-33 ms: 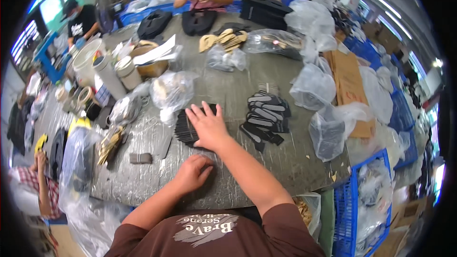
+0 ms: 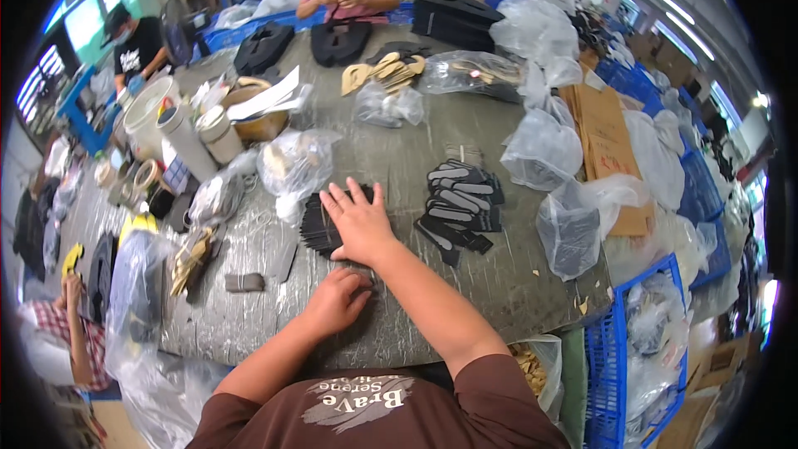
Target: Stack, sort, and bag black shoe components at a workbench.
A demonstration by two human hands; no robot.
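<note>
Head view, and off we go from the left; the left hand [image 2: 337, 299] sits curled on the grey surface [image 2: 465, 129], its fingers [image 2: 359, 284] drawn together and pressing down near the lower edge of the dark stack, though whether they pinch a piece I cannot tell; just beyond those fingers lies the stack of thin black cut pieces [image 2: 316, 229], fanned and leaning, and the right hand [image 2: 359, 223] lies flat upon it, fingers [image 2: 339, 199] spread apart and pinning the pile rather than gripping it.

Risk, as I judge it: that fan is loose, so a sideways push from the flat palm could slide the sheets out of line, or knock the outer ones toward the small grey block [image 2: 244, 282] lying left of the left fingers; a thin piece could also stick to the palm and lift away.

Round about: a clear bag [image 2: 293, 165] bulges just beyond the right fingertips, close enough to snag; right of the right fingers sits a second pile of black shaped pieces with pale faces [image 2: 461, 199], near but apart; further right, more plastic bags [image 2: 582, 224] crowd that side, and a blue crate [image 2: 632, 341] hangs at the surface's edge; far beyond the fingers, other people work at their own piles.
</note>
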